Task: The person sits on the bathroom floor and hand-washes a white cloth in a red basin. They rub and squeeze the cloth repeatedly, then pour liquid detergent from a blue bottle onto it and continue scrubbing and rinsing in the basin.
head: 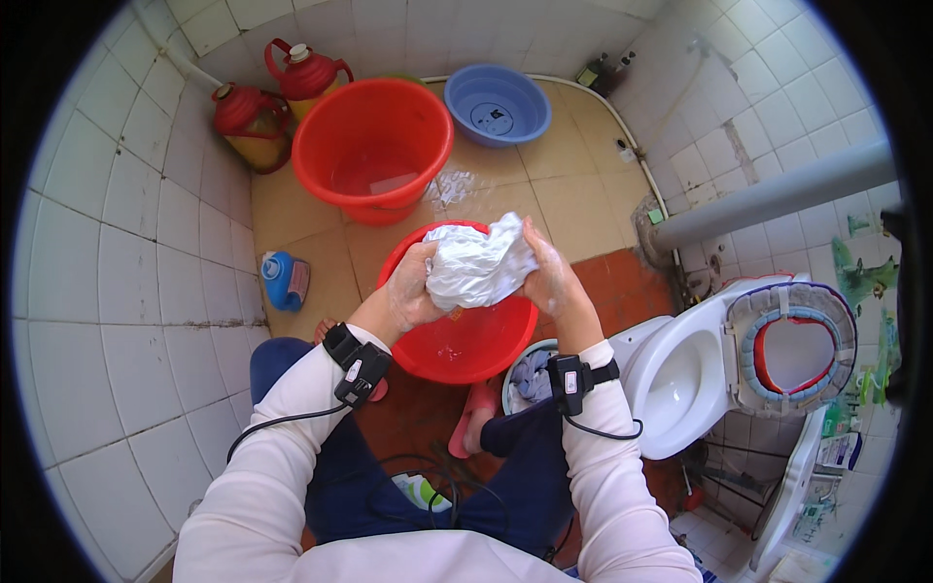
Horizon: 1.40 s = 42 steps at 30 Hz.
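A bunched white wet cloth is held up between both hands over a red plastic basin. My left hand grips its left side, the fingers partly hidden in the folds. On the right side my right hand clasps the cloth, with suds on the skin near the wrist. The basin stands on the floor between my feet, with a little liquid at its bottom. Beside its lower right lies a pale tub of bunched grey and white cloths, partly covered by my right forearm.
Beyond the basin stand a large red bucket, a blue basin and two red thermos flasks. A blue detergent bottle is by the left wall. To the right is a white toilet with its padded seat raised, below a grey pipe.
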Each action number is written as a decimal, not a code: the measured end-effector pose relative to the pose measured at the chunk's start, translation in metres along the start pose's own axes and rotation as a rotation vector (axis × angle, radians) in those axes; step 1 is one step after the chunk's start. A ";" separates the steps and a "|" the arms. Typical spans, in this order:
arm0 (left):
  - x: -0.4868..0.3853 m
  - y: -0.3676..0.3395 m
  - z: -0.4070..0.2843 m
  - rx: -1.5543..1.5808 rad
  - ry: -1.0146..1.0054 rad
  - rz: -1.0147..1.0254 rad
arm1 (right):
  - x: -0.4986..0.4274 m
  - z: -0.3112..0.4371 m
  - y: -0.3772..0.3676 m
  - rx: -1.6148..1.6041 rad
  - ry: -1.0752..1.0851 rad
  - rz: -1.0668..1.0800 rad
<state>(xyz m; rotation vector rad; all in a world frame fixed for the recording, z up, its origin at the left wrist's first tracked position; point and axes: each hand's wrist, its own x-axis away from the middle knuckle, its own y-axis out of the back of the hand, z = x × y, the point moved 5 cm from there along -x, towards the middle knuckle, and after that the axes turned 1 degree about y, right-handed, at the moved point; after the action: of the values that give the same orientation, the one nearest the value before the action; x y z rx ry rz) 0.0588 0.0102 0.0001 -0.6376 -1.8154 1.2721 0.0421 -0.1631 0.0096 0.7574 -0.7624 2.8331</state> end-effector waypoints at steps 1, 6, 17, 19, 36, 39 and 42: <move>0.003 -0.002 0.000 -0.028 0.018 -0.018 | 0.001 0.011 -0.005 0.011 0.140 0.015; 0.012 -0.008 0.014 -0.038 0.209 -0.304 | 0.036 0.049 -0.016 0.368 0.821 -0.421; -0.041 0.004 0.028 0.083 0.032 -0.021 | 0.056 0.000 -0.077 1.135 1.280 -0.450; -0.041 -0.004 0.031 0.065 -0.035 -0.024 | 0.058 0.019 -0.067 1.127 1.385 -0.491; -0.038 -0.003 0.042 0.111 -0.130 -0.104 | 0.026 -0.019 -0.057 0.388 0.753 -0.378; -0.038 0.003 0.047 0.121 -0.105 -0.293 | 0.003 -0.022 -0.031 0.187 0.513 -0.355; -0.033 -0.001 0.041 0.147 -0.131 -0.209 | -0.017 -0.017 -0.004 0.017 0.279 -0.289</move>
<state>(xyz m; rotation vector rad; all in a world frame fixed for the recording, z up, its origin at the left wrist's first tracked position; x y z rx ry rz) 0.0426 -0.0368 -0.0160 -0.2812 -1.8199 1.3155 0.0504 -0.1506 -0.0095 0.4200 -0.5376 2.6074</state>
